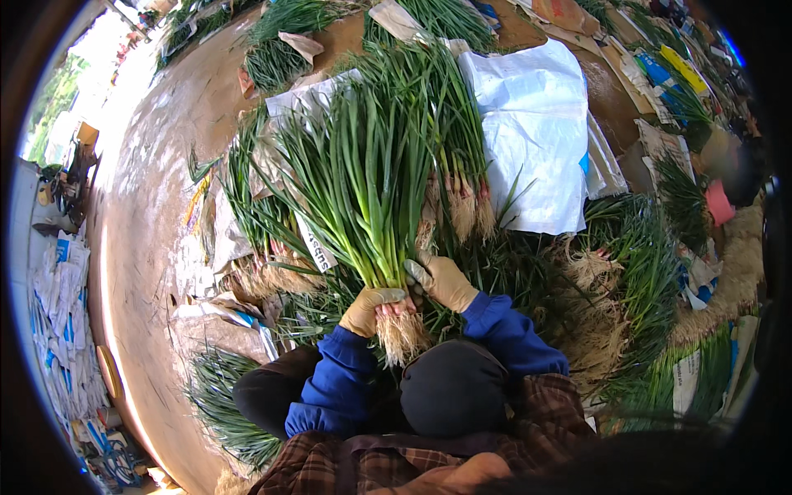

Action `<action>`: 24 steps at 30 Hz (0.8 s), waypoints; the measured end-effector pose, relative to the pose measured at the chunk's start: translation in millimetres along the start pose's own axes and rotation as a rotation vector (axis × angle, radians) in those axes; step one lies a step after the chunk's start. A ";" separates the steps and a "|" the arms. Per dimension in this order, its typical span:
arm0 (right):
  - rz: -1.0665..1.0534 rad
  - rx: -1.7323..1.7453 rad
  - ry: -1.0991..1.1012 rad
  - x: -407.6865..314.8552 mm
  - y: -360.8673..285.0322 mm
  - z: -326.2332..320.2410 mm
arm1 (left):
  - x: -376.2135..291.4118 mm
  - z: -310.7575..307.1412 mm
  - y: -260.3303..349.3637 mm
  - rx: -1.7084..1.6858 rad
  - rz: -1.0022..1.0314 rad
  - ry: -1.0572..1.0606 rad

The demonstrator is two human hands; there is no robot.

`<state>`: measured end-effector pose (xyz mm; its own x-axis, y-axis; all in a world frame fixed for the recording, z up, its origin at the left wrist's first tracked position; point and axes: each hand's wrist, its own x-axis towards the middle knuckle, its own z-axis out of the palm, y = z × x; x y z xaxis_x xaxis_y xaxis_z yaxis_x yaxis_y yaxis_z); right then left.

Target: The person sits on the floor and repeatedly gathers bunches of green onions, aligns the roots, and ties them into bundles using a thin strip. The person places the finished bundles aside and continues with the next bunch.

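Observation:
A large bunch of scallion-like plants (374, 185) stands upright before me, its long green leaves fanned out away from my body. Gloved in tan, my left hand (366, 309) grips the bunch at its pinkish lower stems. Pale stringy roots (401, 337) hang below that grip. My right hand (447, 283), also gloved, presses the right side of the stems with thumb and fingers; its fingertips are partly hidden. Beyond it lie more rooted bunches (465, 204), and another group (269, 269) rests at the left.
A white woven sack (529, 133) is spread at the right, beside piled greens (640, 272). Brown floor (145, 204) extends leftward to a heap of folded sacks (62, 309). My dark-clad knee (455, 390) rises close under the roots. A person (739, 164) is at far right.

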<state>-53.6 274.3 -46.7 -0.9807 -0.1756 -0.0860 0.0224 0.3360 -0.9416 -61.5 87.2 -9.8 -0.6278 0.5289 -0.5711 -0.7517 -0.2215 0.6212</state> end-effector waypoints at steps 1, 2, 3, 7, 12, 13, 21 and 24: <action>-0.009 -0.102 0.056 -2.7 -5.6 2.6 | 1.3 -7.3 -1.0 0.014 -0.041 -0.019; -0.079 -0.217 0.166 -4.7 -0.8 12.1 | 1.9 -11.9 -3.0 0.034 -0.075 -0.006; -0.169 -0.390 0.255 -6.7 4.1 15.7 | 0.7 -9.4 -0.6 0.064 -0.091 -0.006; -0.239 -0.331 0.588 1.3 28.9 9.6 | -7.2 14.1 0.9 -0.125 0.039 -0.070; 0.450 0.054 -0.341 -27.1 66.8 -10.8 | -20.6 33.2 48.1 0.040 0.242 -0.122; 0.016 -0.312 -0.742 -32.1 78.8 -2.7 | -16.3 28.7 55.4 -0.004 0.296 -0.130; 0.382 -0.389 0.630 58.3 118.8 -124.5 | 62.5 -56.3 12.0 -0.582 0.217 -0.239; 0.484 0.000 0.405 65.5 125.3 -147.4 | 51.1 -30.8 14.8 -0.441 0.187 -0.299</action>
<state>-143.7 441.3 -122.3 -0.8554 0.3601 -0.3723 0.4819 0.2897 -0.8270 -110.9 85.7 -46.4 -0.7223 0.6426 -0.2556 -0.6865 -0.6216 0.3773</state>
